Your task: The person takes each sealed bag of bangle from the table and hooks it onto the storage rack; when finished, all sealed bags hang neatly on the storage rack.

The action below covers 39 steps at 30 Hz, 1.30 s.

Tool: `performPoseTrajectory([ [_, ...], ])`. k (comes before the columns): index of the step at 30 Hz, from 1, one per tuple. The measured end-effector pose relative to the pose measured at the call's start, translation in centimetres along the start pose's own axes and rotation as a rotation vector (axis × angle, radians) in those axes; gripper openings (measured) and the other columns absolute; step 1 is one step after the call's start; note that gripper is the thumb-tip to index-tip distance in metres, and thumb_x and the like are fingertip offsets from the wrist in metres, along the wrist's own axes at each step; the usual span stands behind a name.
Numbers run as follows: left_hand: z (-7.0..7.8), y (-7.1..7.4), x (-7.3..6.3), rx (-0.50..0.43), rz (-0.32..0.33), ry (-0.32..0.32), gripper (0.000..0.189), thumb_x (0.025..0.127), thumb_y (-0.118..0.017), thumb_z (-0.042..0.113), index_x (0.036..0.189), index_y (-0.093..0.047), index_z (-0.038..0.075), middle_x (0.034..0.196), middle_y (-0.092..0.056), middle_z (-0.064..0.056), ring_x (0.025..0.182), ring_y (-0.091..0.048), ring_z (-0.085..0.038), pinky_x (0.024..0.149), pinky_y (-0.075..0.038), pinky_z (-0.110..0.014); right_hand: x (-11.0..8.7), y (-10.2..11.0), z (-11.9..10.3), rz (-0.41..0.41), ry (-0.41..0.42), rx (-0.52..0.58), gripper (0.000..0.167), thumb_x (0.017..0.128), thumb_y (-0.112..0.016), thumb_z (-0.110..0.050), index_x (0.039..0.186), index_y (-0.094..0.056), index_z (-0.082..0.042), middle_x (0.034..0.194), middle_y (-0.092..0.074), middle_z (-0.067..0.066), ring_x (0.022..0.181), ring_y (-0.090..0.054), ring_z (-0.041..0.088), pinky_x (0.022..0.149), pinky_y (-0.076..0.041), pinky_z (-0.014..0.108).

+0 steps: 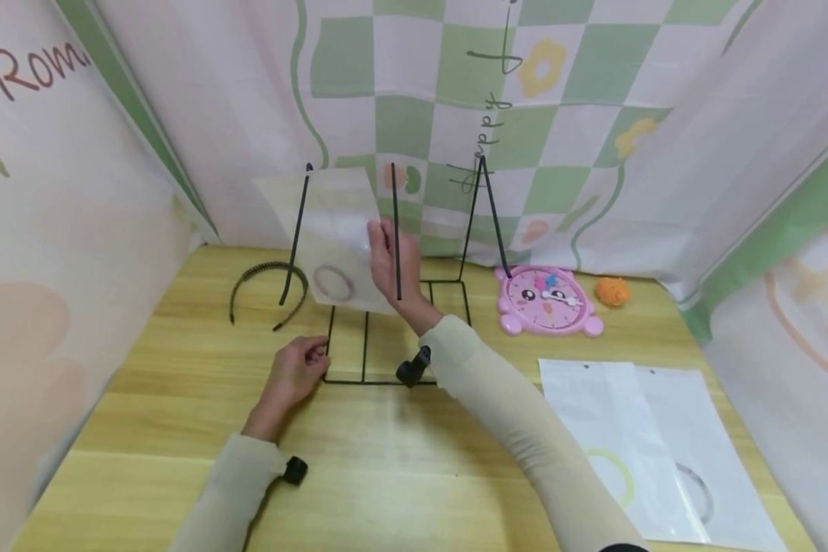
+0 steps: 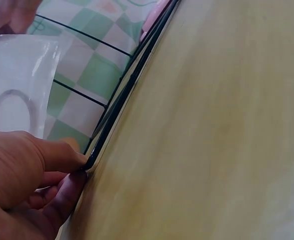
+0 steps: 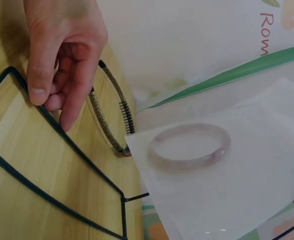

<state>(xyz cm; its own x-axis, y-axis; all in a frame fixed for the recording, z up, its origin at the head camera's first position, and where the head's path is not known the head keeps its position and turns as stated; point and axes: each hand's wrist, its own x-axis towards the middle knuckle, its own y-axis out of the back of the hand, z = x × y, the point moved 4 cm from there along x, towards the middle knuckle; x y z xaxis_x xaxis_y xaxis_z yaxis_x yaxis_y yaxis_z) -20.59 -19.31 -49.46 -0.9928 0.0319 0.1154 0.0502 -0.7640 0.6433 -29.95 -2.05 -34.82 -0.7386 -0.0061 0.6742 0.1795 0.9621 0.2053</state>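
My right hand [image 1: 396, 264] holds a translucent white plastic bag [image 1: 341, 218] by its right edge, up among the rods of a black wire rack [image 1: 379, 382]. Inside the bag lies a pale purplish bangle [image 3: 187, 164], near the lower end. Two slanting rods of the rack cross in front of the bag and hand in the head view. Down at the rack's left front corner, my left hand [image 1: 293, 374] pinches the base wire between thumb and finger. The left wrist view shows that thumb [image 2: 66, 154] on the black wire.
A dark spiral-wrapped headband [image 1: 233, 295] lies left of the rack. On the right are a pink toy clock [image 1: 545, 314] and a small orange object [image 1: 612, 291]. Nearer, two white bags with rings [image 1: 586, 414] overlap on the wooden table [image 1: 152, 414]. A patterned curtain [image 1: 414, 54] hangs behind.
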Motion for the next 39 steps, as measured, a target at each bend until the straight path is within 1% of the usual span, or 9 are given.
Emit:
performPoseTrajectory([
  [8,0.0,-0.1,-0.1,-0.003,0.002,0.003,0.036,0.085,-0.069,0.0,0.12,-0.064,-0.006,0.093,-0.063,-0.012,0.083,-0.06,-0.021,0.074,-0.055,-0.029,0.0,-0.3,0.3,-0.008,-0.025,0.022,0.032,0.101,-0.051,-0.01,0.07,-0.047,-0.002,0.06,-0.035,0.002,0.054,-0.034,0.015,0.052,-0.027,0.024],
  [14,-0.1,0.2,-0.2,-0.019,0.005,0.009,0.037,0.085,-0.07,0.003,0.121,-0.063,-0.007,0.094,-0.062,-0.013,0.084,-0.061,-0.022,0.076,-0.056,-0.031,-0.4,-0.8,1.1,-0.032,-0.061,0.07,0.025,0.102,-0.052,-0.015,0.088,-0.062,0.003,0.067,-0.047,0.006,0.061,-0.042,0.017,0.056,-0.035,0.024],
  [18,-0.1,0.2,-0.2,-0.034,0.005,0.014,0.038,0.085,-0.071,0.003,0.121,-0.063,-0.007,0.095,-0.062,-0.013,0.085,-0.062,-0.022,0.076,-0.057,-0.031,-0.7,-0.5,1.7,-0.064,-0.039,0.061,0.022,0.101,-0.054,-0.016,0.106,-0.065,0.003,0.084,-0.065,0.013,0.073,-0.058,0.02,0.066,-0.048,0.024],
  [21,-0.1,0.1,-0.2,-0.04,0.001,0.006,0.038,0.084,-0.071,0.002,0.121,-0.063,-0.006,0.095,-0.062,-0.013,0.084,-0.062,-0.022,0.076,-0.056,-0.03,-1.4,0.3,2.4,-0.074,-0.013,0.045,0.025,0.099,-0.058,-0.015,0.115,-0.062,0.004,0.101,-0.07,0.017,0.088,-0.067,0.022,0.077,-0.055,0.028],
  [24,-0.1,0.0,-0.2,-0.044,-0.003,0.002,0.038,0.084,-0.071,0.0,0.12,-0.063,-0.007,0.095,-0.062,-0.013,0.084,-0.062,-0.021,0.075,-0.056,-0.03,-2.4,2.1,2.0,-0.057,-0.027,0.041,0.026,0.096,-0.061,-0.01,0.117,-0.06,0.006,0.105,-0.069,0.02,0.094,-0.069,0.028,0.083,-0.058,0.033],
  [27,0.0,-0.1,-0.2,-0.043,-0.015,0.015,0.038,0.085,-0.07,0.001,0.121,-0.062,-0.007,0.096,-0.062,-0.013,0.085,-0.062,-0.021,0.076,-0.056,-0.03,-3.4,4.4,1.1,-0.039,-0.042,0.006,0.027,0.093,-0.063,-0.003,0.116,-0.058,0.011,0.103,-0.069,0.025,0.093,-0.069,0.034,0.082,-0.059,0.039],
  [30,0.0,0.0,-0.2,-0.044,-0.023,0.038,0.039,0.086,-0.069,0.001,0.123,-0.061,-0.007,0.097,-0.061,-0.013,0.086,-0.061,-0.021,0.076,-0.056,-0.029,-4.3,6.6,2.0,-0.03,-0.026,-0.031,0.029,0.091,-0.066,0.0,0.115,-0.058,0.013,0.1,-0.069,0.027,0.089,-0.069,0.037,0.078,-0.059,0.042],
  [34,0.0,-0.1,-0.2,-0.051,-0.035,0.061,0.04,0.086,-0.069,0.001,0.124,-0.061,-0.006,0.098,-0.061,-0.013,0.088,-0.061,-0.021,0.077,-0.056,-0.028,-6.0,9.8,4.6,-0.03,-0.011,-0.065,0.031,0.086,-0.072,-0.002,0.113,-0.061,0.009,0.096,-0.071,0.023,0.084,-0.07,0.034,0.074,-0.059,0.029],
  [39,0.0,-0.2,-0.2,-0.037,-0.034,0.051,0.04,0.086,-0.069,0.001,0.124,-0.061,-0.006,0.098,-0.061,-0.013,0.087,-0.061,-0.021,0.078,-0.056,-0.03,-8.3,14.8,5.4,-0.023,-0.015,-0.139,0.033,0.082,-0.076,0.0,0.111,-0.063,0.007,0.093,-0.072,0.02,0.082,-0.069,0.011,0.07,-0.055,0.015],
])
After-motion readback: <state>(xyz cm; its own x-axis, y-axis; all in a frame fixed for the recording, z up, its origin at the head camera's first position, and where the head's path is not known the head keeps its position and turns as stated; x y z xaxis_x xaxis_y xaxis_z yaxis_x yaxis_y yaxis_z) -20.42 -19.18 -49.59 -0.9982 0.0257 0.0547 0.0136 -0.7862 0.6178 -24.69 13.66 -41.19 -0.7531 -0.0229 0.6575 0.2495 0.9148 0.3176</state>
